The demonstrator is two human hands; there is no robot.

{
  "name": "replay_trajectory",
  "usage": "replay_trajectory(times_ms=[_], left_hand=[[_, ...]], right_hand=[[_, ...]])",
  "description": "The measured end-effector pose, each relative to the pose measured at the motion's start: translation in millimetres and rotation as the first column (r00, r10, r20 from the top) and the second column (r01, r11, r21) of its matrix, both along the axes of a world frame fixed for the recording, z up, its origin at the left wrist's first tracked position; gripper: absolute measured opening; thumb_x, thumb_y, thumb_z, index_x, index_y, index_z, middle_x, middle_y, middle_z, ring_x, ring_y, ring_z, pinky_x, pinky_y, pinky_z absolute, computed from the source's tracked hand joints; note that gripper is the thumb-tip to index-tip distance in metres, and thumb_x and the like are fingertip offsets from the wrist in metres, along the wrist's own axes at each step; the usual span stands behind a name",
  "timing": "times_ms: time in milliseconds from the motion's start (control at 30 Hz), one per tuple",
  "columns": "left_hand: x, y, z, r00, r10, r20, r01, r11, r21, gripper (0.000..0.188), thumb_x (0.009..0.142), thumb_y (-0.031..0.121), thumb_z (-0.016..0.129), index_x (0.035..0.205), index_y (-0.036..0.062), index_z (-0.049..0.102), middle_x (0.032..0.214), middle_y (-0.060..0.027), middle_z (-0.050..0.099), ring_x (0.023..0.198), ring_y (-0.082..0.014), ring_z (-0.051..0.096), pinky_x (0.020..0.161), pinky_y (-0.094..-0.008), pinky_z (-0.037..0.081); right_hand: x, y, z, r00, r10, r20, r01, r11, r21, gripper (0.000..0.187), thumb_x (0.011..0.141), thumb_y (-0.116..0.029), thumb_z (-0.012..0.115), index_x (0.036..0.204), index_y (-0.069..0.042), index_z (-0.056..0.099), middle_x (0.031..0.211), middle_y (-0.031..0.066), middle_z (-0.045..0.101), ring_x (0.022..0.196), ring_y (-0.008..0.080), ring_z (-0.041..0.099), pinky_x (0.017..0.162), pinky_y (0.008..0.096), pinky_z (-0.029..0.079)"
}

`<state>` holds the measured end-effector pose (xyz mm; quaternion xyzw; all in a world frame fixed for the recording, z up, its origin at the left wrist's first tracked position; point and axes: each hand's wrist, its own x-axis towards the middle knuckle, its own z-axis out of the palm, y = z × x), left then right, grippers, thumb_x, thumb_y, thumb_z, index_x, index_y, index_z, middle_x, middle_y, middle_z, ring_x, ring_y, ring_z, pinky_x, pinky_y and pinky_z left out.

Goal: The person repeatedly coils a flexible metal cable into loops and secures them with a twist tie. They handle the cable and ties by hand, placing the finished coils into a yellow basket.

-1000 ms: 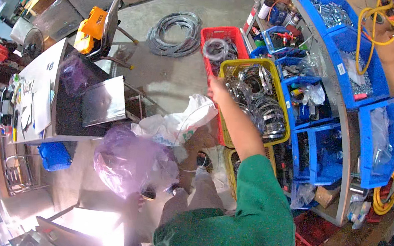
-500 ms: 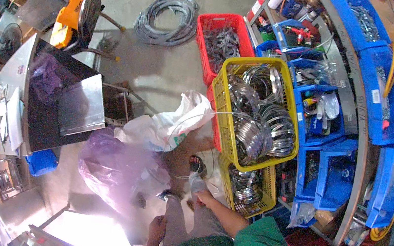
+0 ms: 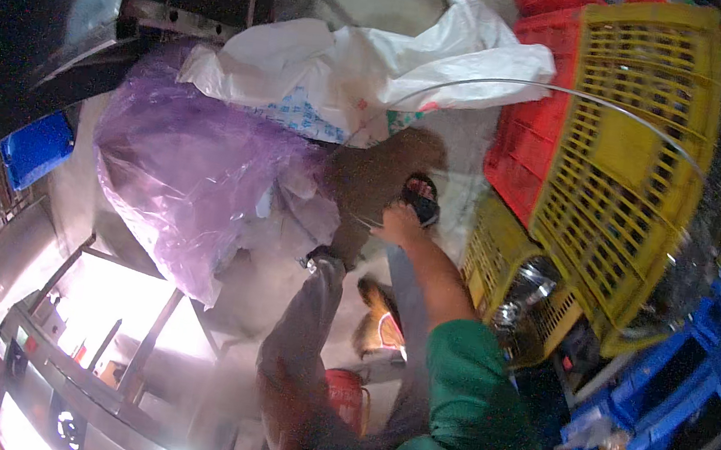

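My right hand [image 3: 400, 225] reaches low beside a sandalled foot [image 3: 420, 198], its fingers closed around a thin metal wire. That wire [image 3: 569, 90] bends in a wide loop over the white sack and across the side of the yellow crate. Its stretch close to my fingers is faint. My left hand is out of sight. Left of the right hand lies a crumpled, translucent purple plastic bag [image 3: 196, 158]. A white woven sack [image 3: 345, 64] rests against the bag's far side, with blue print on it.
A large yellow crate [image 3: 630, 151] stands at right, next to a red crate [image 3: 526, 147]. Below it, a smaller yellow crate [image 3: 489, 251] holds shiny wire coils [image 3: 527, 288]. Blue bins [image 3: 657, 392] line the right edge. A red bucket [image 3: 345, 400] sits between my legs.
The view has dropped closer to the floor, so crates and bags look larger. My right hand has gone down from near the knee to beside the foot. My left hand has left the view.
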<state>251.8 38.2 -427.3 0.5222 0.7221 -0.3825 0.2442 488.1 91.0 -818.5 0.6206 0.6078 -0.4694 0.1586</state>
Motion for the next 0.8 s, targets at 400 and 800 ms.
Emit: replay_trajectory(times_ms=[400,800], left_hand=[[-64.7,-24.3,-2.7,0.97,0.14,0.201,-0.152,0.987,0.047,0.087,0.082,0.046,0.066,0.148,0.0037,0.029,0.146,-0.0292,0.033,0.137,-0.0466,0.03,0.113,-0.0535,0.025],[59.4,31.1,171.2,0.153,0.254,0.955,-0.502,0.852,-0.146,0.058,0.102,0.039,0.045,0.146,0.0045,0.033,0.131,-0.0287,0.051,0.121,-0.039,0.052,0.099,-0.0421,0.041]], right_hand=[[-103.5,-42.3,54.7,0.871,-0.483,-0.088,0.469,0.871,-0.146,0.057,0.1,-0.052,0.035,0.096,-0.004,0.066,0.084,0.0214,0.067,0.084,0.0401,0.065,0.079,0.0528,0.048],[-45.9,39.4,570.5,-0.528,-0.806,-0.266,0.376,0.058,-0.925,0.036,0.101,-0.045,0.047,0.089,-0.012,0.054,0.063,-0.0027,0.037,0.055,0.0135,0.039,0.056,0.0295,0.037]])
